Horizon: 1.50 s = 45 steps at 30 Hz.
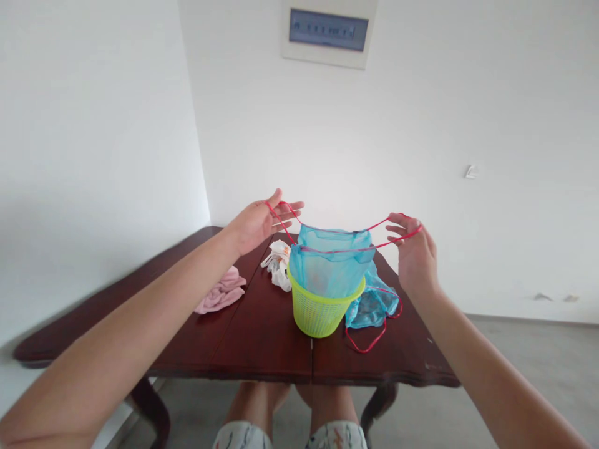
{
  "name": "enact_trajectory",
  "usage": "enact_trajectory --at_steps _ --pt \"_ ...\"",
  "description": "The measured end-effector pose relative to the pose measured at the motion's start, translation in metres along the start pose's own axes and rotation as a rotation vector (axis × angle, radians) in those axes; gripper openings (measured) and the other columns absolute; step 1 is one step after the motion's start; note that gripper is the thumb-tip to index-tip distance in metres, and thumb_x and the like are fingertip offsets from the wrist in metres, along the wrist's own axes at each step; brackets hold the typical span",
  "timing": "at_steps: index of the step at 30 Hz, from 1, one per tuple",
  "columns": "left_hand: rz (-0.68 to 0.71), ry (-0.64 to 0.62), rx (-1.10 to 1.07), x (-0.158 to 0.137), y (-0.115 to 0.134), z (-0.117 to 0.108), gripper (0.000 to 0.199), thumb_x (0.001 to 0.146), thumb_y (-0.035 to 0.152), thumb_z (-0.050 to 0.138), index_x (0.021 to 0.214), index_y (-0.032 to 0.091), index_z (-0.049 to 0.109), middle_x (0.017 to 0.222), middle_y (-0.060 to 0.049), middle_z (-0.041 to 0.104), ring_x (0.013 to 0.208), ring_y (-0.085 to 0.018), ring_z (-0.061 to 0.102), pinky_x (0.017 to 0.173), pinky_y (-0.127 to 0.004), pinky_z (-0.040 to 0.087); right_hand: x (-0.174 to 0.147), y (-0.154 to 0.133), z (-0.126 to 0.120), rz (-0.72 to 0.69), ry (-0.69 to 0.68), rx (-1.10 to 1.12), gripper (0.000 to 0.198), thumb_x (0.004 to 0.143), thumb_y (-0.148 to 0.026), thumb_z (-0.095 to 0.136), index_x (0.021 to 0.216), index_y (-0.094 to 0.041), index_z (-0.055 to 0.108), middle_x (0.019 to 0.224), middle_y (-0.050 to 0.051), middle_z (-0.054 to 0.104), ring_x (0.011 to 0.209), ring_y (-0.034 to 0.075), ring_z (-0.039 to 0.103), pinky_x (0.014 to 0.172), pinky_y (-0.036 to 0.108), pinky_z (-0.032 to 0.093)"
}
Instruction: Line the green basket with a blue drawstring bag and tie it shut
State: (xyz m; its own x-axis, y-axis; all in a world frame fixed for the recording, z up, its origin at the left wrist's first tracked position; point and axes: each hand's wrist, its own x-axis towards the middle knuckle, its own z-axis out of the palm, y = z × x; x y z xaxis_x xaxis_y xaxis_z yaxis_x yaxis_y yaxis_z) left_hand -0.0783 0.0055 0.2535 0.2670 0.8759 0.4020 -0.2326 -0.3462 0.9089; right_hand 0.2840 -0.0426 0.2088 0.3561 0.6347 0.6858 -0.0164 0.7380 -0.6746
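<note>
A blue drawstring trash bag (330,271) stands up out of a yellow-green mesh basket (322,315), its mouth stretched wide above the rim. My left hand (262,221) has the red drawstring (286,232) looped around it at the thumb, with the fingers stretched out. On the other side, my right hand (414,246) holds the opposite loop, the red cord running over its fingers. Both loops are pulled taut sideways. Another blue bag (372,305) with a red cord lies crumpled on the table, right of the basket.
The dark red wooden table (262,343) has a seam near its middle. A pink cloth (223,292) lies left of the basket, and a crumpled white plastic bag (279,262) is just behind it on the left. A wall panel (327,30) is mounted above.
</note>
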Motion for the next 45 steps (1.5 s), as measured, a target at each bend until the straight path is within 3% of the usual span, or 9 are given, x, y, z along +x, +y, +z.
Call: enact_trajectory --at_steps 7,11,15,20,28,34,39,42,45 --pt "0.077 0.087 -0.351 0.020 -0.005 0.079 0.019 0.116 0.037 0.072 0.121 0.020 0.079 0.142 -0.011 0.084 0.098 -0.018 0.083 0.093 -0.032 0.068 0.021 -0.003 0.048 0.094 0.006 0.036 0.054 0.109 -0.077 0.060 0.117 -0.027 0.080 0.116 0.007 0.083 0.095 0.020 0.076 0.081 0.033 0.059" --pt "0.024 0.017 -0.216 0.026 -0.008 0.115 0.040 0.123 0.057 0.049 0.124 0.022 0.068 0.090 0.002 0.072 0.045 -0.008 0.043 0.050 -0.025 0.049 0.022 -0.019 0.080 0.022 -0.106 -0.009 0.049 0.112 -0.067 0.061 0.094 -0.025 0.077 0.078 0.001 0.069 0.070 0.017 0.063 0.068 0.031 0.052" --pt "0.096 -0.310 0.080 0.022 -0.013 0.120 0.069 0.102 0.093 0.068 0.113 0.026 0.057 0.076 0.009 0.046 0.051 -0.009 0.033 0.046 -0.022 0.023 0.016 -0.035 0.094 -0.061 -0.385 -0.129 0.049 0.105 -0.062 0.077 0.076 -0.025 0.065 0.066 -0.003 0.058 0.062 0.014 0.051 0.059 0.030 0.040" --pt "0.239 -0.536 0.259 0.019 -0.025 0.102 0.089 0.075 0.076 0.106 0.124 0.027 0.051 0.076 0.013 0.041 0.061 -0.011 0.033 0.056 -0.026 0.022 0.017 -0.057 0.088 -0.043 -0.458 -0.107 0.045 0.106 -0.063 0.078 0.088 -0.022 0.076 0.064 -0.003 0.064 0.057 0.012 0.051 0.056 0.029 0.041" --pt "0.232 -0.563 0.411 0.016 -0.037 0.107 0.062 0.090 0.074 0.093 0.106 0.023 0.064 0.073 0.010 0.035 0.063 -0.012 0.029 0.060 -0.029 0.020 0.017 -0.062 0.097 0.014 -0.513 -0.108 0.061 0.103 -0.085 0.077 0.097 -0.024 0.076 0.053 -0.007 0.055 0.046 0.011 0.042 0.046 0.026 0.033" --pt "0.245 -0.437 0.405 0.005 -0.043 0.098 0.059 0.116 0.075 0.060 0.124 0.020 0.081 0.070 0.006 0.039 0.062 -0.015 0.035 0.058 -0.030 0.026 0.010 -0.058 0.030 0.007 -0.424 -0.381 0.068 0.108 -0.091 0.064 0.098 -0.025 0.073 0.066 -0.002 0.065 0.052 0.013 0.053 0.049 0.027 0.041" --pt "0.269 -0.355 0.345 -0.012 -0.041 0.087 0.052 0.123 0.068 0.048 0.124 0.023 0.074 0.072 0.006 0.036 0.062 -0.017 0.035 0.061 -0.031 0.029 -0.089 -0.048 -0.062 0.286 -0.583 -0.599 0.060 0.104 -0.074 0.084 0.140 -0.028 0.071 0.096 0.005 0.083 0.075 0.021 0.074 0.063 0.032 0.059" --pt "0.240 -0.436 0.415 -0.027 -0.034 0.089 0.048 0.123 0.067 0.048 0.131 0.025 0.069 0.078 0.004 0.047 0.066 -0.018 0.043 0.065 -0.032 0.035 -0.152 -0.040 -0.076 0.446 -0.474 -0.403 0.074 0.101 -0.063 0.092 0.158 -0.030 0.057 0.088 -0.001 0.078 0.063 0.019 0.067 0.057 0.031 0.057" --pt "0.257 -0.567 0.624 -0.041 -0.029 0.100 0.063 0.111 0.075 0.071 0.150 0.025 0.064 0.087 0.000 0.063 0.072 -0.021 0.058 0.069 -0.032 0.041 -0.172 -0.046 -0.065 0.495 -0.375 -0.338 0.044 0.109 -0.060 0.083 0.138 -0.029 0.072 0.076 -0.003 0.071 0.050 0.014 0.053 0.046 0.027 0.044"
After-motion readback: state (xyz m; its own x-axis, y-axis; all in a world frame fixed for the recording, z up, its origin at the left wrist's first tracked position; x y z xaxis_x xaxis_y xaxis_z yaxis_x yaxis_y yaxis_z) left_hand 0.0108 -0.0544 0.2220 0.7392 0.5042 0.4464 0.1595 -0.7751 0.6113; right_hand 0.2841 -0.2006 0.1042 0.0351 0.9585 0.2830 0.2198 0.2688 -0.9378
